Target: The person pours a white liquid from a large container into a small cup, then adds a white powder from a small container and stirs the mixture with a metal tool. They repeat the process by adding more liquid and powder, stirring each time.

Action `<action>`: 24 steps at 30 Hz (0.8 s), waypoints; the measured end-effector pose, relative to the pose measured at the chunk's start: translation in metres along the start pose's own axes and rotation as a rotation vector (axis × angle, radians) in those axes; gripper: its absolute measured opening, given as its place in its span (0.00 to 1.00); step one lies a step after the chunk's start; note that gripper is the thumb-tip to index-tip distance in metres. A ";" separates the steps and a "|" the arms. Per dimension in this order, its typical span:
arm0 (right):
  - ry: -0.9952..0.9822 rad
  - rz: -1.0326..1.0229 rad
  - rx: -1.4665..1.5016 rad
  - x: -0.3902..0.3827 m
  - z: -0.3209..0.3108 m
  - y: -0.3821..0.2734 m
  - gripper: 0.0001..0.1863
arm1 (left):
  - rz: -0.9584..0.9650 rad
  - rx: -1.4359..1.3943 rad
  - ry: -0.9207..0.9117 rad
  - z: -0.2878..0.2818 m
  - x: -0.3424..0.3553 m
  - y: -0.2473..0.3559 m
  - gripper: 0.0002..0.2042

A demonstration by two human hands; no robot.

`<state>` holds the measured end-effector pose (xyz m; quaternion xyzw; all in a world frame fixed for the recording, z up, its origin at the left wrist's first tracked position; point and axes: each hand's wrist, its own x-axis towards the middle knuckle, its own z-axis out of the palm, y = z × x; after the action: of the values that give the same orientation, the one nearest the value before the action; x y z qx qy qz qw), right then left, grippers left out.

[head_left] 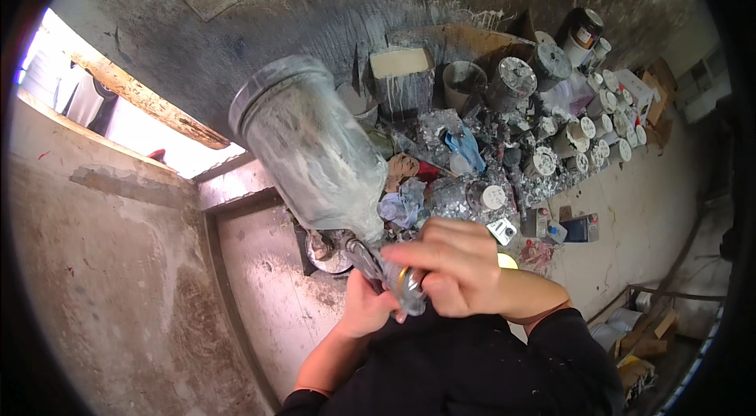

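A spray gun [366, 262] with a large cylindrical cup [307, 144], smeared in grey paint, is held tilted in front of me. My left hand [366, 306] is closed round the gun's lower part, partly hidden behind it. My right hand [453, 274] has its fingers curled at the gun's end fitting with a brass-coloured ring, the index finger laid across it. A round paint-stained container [331, 266] sits below the cup, mostly hidden.
Along the stained wall stand a square bucket [403, 93], several cans [516, 77] and tubs [587, 129] among paint-caked rags [465, 148]. Bottles [555, 231] are on the floor [638, 203]. A bright opening [142, 117] is at left, boxes [654, 337] at lower right.
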<state>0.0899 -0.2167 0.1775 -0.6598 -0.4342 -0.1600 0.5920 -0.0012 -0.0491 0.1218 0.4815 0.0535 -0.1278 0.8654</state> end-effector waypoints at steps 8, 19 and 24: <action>0.136 0.174 0.037 0.034 -0.028 0.031 0.54 | 0.194 0.554 0.257 -0.031 0.003 -0.017 0.04; -0.318 0.406 -0.417 0.008 -0.003 0.058 0.50 | 0.262 1.408 0.344 -0.088 -0.023 -0.055 0.39; -0.405 0.277 -0.340 -0.024 0.030 0.032 0.47 | 0.224 0.582 0.174 -0.082 0.000 -0.054 0.65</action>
<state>0.0913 -0.1959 0.1322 -0.8211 -0.4161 -0.0133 0.3905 -0.0133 -0.0065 0.0337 0.7206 0.0351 -0.0002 0.6924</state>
